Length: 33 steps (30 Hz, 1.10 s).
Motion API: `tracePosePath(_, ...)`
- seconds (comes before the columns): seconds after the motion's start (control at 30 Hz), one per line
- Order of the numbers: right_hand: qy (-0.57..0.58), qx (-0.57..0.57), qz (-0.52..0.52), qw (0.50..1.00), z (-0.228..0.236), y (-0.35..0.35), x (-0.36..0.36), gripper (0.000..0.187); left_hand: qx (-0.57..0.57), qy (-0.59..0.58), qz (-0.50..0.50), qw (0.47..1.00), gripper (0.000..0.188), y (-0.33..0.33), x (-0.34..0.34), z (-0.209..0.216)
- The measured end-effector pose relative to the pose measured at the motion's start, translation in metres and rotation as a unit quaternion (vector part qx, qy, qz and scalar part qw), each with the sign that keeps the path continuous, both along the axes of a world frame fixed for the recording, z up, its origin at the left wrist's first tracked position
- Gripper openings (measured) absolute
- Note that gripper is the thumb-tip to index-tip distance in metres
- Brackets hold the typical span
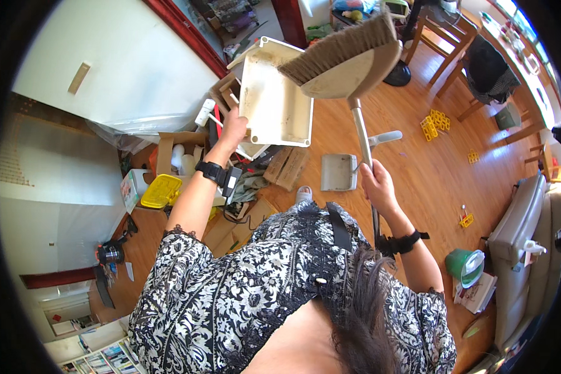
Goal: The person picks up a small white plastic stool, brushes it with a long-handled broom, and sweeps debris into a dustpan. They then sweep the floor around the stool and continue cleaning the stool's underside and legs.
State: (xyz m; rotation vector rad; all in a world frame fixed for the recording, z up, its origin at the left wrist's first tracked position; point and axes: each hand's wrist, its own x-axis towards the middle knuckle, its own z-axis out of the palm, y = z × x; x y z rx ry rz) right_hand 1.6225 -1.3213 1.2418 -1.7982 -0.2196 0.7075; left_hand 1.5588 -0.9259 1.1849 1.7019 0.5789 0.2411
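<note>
My left hand (234, 129) is closed on the left edge of a white plastic drawer-like bin (279, 132). The bin is tilted so its inside faces me, with brownish dirt marks on its floor. In my right hand (378, 185) is the metal handle of a broom (359, 124). Raised high, the broom's brown bristles (340, 55) point up and left, and their left end overlaps the bin's upper right; I cannot tell whether they touch. A grey dustpan (339, 172) rests on the wooden floor beyond my foot, left of the broom handle.
Cardboard boxes (287, 167), a yellow lid (161, 191) and other clutter crowd the floor at left. Yellow plastic pieces (435, 124) lie on the right floor. A green bucket (464, 268) stands by the grey sofa (523, 230). Wooden chairs (444, 40) stand far right.
</note>
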Motion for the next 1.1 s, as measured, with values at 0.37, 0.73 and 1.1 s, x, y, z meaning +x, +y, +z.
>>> tracePosePath(0.37, -0.053, -0.025, 0.091, 0.994, 0.011, 0.021, -0.011, 0.025, 0.103, -0.044, -0.001, 0.994, 0.039, -0.070, 0.031, 0.005)
tracePosePath(0.73, -0.143, -0.061, 0.051, 0.987, 0.046, -0.010, -0.010, 0.030, 0.219, -0.030, 0.030, 0.975, 0.044, -0.020, 0.025, 0.004)
tracePosePath(1.1, -0.192, -0.239, 0.160, 0.938, 0.054, -0.032, -0.016, 0.028, 0.196, -0.027, -0.040, 0.979, 0.043, -0.012, 0.020, 0.017)
